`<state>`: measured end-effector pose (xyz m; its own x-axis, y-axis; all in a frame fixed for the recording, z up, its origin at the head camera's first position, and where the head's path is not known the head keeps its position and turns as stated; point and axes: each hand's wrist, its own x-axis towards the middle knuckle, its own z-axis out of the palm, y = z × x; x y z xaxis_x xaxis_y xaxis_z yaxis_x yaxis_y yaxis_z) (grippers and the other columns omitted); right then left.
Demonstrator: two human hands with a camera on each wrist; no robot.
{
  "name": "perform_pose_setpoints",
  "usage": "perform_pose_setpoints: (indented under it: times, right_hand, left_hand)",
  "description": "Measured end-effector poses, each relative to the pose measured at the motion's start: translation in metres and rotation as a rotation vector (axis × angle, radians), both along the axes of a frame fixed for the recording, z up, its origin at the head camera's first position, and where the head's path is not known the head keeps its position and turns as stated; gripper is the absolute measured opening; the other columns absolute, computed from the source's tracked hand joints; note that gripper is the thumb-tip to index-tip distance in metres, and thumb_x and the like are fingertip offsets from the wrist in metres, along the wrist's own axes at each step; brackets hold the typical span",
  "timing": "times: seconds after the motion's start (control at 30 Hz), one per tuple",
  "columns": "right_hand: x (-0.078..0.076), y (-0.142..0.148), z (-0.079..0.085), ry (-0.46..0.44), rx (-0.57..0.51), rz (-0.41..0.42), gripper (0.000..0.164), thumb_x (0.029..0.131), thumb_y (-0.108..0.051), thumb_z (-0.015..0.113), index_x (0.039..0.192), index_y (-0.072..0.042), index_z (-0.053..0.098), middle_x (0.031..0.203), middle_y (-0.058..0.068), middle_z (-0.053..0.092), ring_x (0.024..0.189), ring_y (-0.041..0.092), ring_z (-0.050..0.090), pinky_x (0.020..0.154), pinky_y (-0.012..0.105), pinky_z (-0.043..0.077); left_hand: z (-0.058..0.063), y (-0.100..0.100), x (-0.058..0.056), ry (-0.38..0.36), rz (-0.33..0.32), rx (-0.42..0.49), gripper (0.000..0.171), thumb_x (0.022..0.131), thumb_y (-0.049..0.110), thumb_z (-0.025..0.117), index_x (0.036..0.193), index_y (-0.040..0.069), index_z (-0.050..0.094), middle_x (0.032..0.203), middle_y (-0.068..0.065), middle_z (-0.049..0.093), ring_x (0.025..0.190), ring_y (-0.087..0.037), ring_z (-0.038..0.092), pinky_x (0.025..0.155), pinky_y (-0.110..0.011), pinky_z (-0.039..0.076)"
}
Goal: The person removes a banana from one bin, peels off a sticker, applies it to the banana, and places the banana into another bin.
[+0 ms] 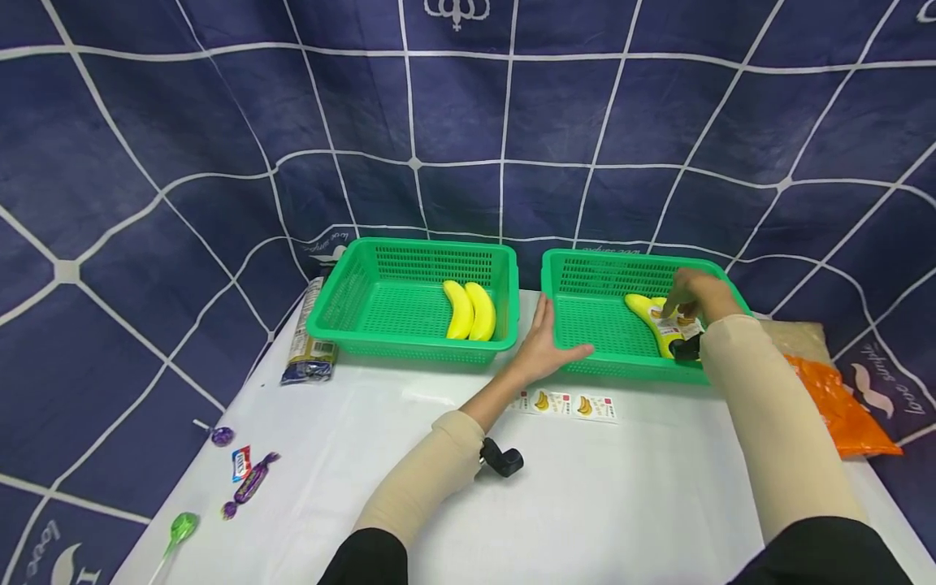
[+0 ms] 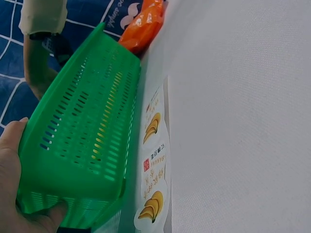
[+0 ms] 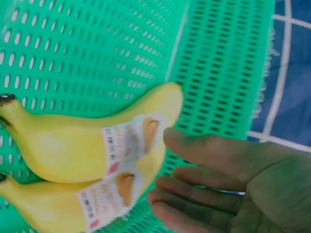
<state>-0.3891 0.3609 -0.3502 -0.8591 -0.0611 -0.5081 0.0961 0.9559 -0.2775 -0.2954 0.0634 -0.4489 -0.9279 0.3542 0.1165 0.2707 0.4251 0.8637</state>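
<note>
My left hand [image 1: 539, 351] rests at the near left corner of the right green basket [image 1: 621, 367], fingers straight along its end, thumb spread over the front. In the left wrist view, the thumb [image 2: 58, 213] lies against the basket's wall. My right hand [image 1: 698, 294] is inside that basket over two yellow bananas [image 1: 643, 307]. Seen from the right wrist, its fingers are extended beside them, a fingertip right at the label [image 3: 129, 141] on one banana; the other banana carries a similar label [image 3: 109, 199]. Nothing is held in the right hand.
To the left, another green basket [image 1: 409, 345] holds two bananas [image 1: 470, 310]. Printed banana labels [image 1: 574, 405] lie in front of the right basket. A dark packet [image 1: 310, 341] and an orange bag [image 1: 841, 406] flank the baskets. Wrapped candies [image 1: 251, 486] and a green lollipop [image 1: 183, 526] lie at left.
</note>
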Motion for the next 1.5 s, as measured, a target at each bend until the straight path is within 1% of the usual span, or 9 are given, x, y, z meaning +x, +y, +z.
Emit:
perform_pose_setpoints:
  times: [0.17, 0.37, 0.5, 0.67, 0.97, 1.13, 1.23, 1.37, 1.5]
  right_hand:
    - [0.003, -0.004, 0.012, 0.036, 0.025, 0.052, 0.031, 0.080, -0.026, 0.079, 0.076, -0.002, 0.060, 0.068, 0.004, 0.059, 0.062, 0.014, 0.060, 0.065, 0.027, 0.058]
    - [0.014, -0.015, 0.015, 0.103, 0.057, 0.105, 0.037, 0.082, -0.029, 0.077, 0.095, 0.005, 0.071, 0.079, 0.009, 0.066, 0.069, 0.017, 0.062, 0.068, 0.031, 0.059]
    - [0.021, -0.020, 0.015, 0.141, 0.057, 0.103, 0.030, 0.082, -0.027, 0.077, 0.089, 0.002, 0.072, 0.079, 0.008, 0.066, 0.068, 0.017, 0.060, 0.066, 0.030, 0.057]
    - [0.030, -0.030, 0.018, 0.188, 0.043, 0.161, 0.039, 0.082, -0.025, 0.077, 0.102, 0.008, 0.069, 0.090, 0.018, 0.071, 0.075, 0.023, 0.068, 0.066, 0.031, 0.057]
    - [0.047, -0.039, 0.020, 0.236, 0.050, 0.216, 0.058, 0.085, -0.026, 0.074, 0.122, 0.015, 0.059, 0.095, 0.023, 0.073, 0.079, 0.027, 0.070, 0.068, 0.037, 0.058]
    - [0.060, -0.046, 0.019, 0.262, 0.028, 0.207, 0.057, 0.085, -0.027, 0.074, 0.122, 0.013, 0.060, 0.114, 0.030, 0.066, 0.091, 0.035, 0.068, 0.067, 0.039, 0.058]
    - [0.068, -0.052, 0.020, 0.303, 0.039, 0.223, 0.057, 0.083, -0.029, 0.075, 0.122, 0.012, 0.061, 0.122, 0.031, 0.062, 0.103, 0.043, 0.062, 0.077, 0.047, 0.057]
    - [0.078, -0.058, 0.023, 0.328, 0.027, 0.227, 0.058, 0.083, -0.030, 0.075, 0.123, 0.010, 0.061, 0.125, 0.029, 0.062, 0.116, 0.049, 0.054, 0.090, 0.057, 0.051]
    - [0.087, -0.061, 0.025, 0.329, -0.007, 0.226, 0.059, 0.084, -0.029, 0.076, 0.124, 0.011, 0.060, 0.118, 0.028, 0.066, 0.107, 0.044, 0.062, 0.086, 0.055, 0.054]
  left_hand:
    - [-0.001, 0.000, 0.000, 0.001, 0.003, 0.011, 0.113, 0.082, 0.051, 0.072, 0.157, 0.011, -0.002, 0.165, 0.006, -0.017, 0.152, -0.029, 0.012, 0.120, -0.051, 0.027]
    - [-0.002, 0.000, -0.003, 0.012, 0.017, 0.016, 0.112, 0.082, 0.050, 0.073, 0.157, 0.010, 0.000, 0.166, 0.003, -0.013, 0.152, -0.029, 0.014, 0.120, -0.050, 0.026]
    - [-0.002, 0.002, -0.005, 0.017, 0.023, 0.014, 0.111, 0.082, 0.050, 0.073, 0.157, 0.009, 0.002, 0.166, 0.002, -0.011, 0.152, -0.030, 0.015, 0.120, -0.051, 0.026]
    - [0.001, -0.001, -0.002, 0.004, 0.033, 0.026, 0.111, 0.082, 0.049, 0.073, 0.157, 0.007, 0.004, 0.166, 0.002, -0.010, 0.152, -0.030, 0.013, 0.120, -0.051, 0.025]
    - [0.034, -0.014, 0.027, -0.019, 0.013, -0.085, 0.091, 0.091, 0.048, 0.063, 0.156, 0.007, 0.015, 0.166, -0.010, 0.005, 0.150, -0.034, 0.018, 0.120, -0.053, 0.026]
    - [0.062, -0.045, 0.055, 0.067, -0.031, -0.157, 0.084, 0.089, 0.052, 0.062, 0.155, 0.015, 0.026, 0.161, -0.008, 0.027, 0.148, -0.029, 0.028, 0.118, -0.053, 0.030]
    - [0.074, -0.069, 0.066, 0.134, -0.035, -0.184, 0.083, 0.087, 0.054, 0.064, 0.155, 0.021, 0.029, 0.160, -0.004, 0.031, 0.147, -0.028, 0.030, 0.116, -0.055, 0.033]
    - [0.083, -0.107, 0.072, 0.224, -0.004, -0.230, 0.082, 0.086, 0.053, 0.066, 0.154, 0.025, 0.030, 0.159, -0.001, 0.033, 0.147, -0.028, 0.030, 0.115, -0.058, 0.032]
    - [0.086, -0.148, 0.074, 0.266, 0.057, -0.276, 0.085, 0.084, 0.053, 0.068, 0.154, 0.025, 0.029, 0.159, -0.003, 0.033, 0.147, -0.032, 0.027, 0.114, -0.062, 0.029]
